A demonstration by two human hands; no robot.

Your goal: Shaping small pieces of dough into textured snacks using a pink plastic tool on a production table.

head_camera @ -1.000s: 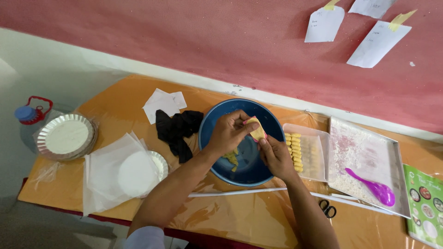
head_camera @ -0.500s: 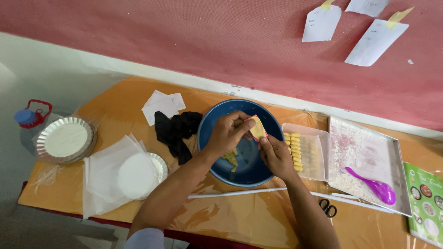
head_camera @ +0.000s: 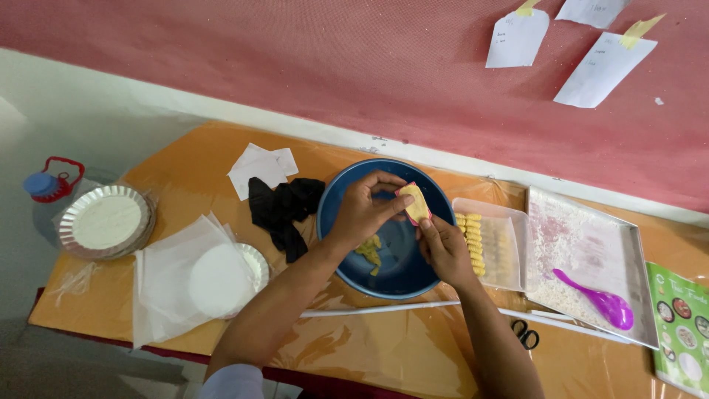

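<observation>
Both hands pinch the small yellow dough piece (head_camera: 415,203) over the round blue bowl (head_camera: 347,193): left hand (head_camera: 364,210) fingertips above, right hand (head_camera: 443,247) fingertips below.

The table (head_camera: 384,355) is covered with a glossy, clear plastic film over an orange surface. The blue bowl (head_camera: 336,203) appears to be smooth plastic with a light sheen. The yellow dough piece (head_camera: 416,202) looks soft and matt. The black cloth (head_camera: 284,210) is matt, crumpled fabric. The foil pie tin (head_camera: 105,222) is shiny, ribbed metal. The rectangular tray (head_camera: 591,258) is dull metal, dusted with white powder. The purple spoon (head_camera: 597,299) is glossy plastic. The storage container (head_camera: 495,244) is translucent plastic. The wall (head_camera: 295,66) is rough, matt red.
</observation>
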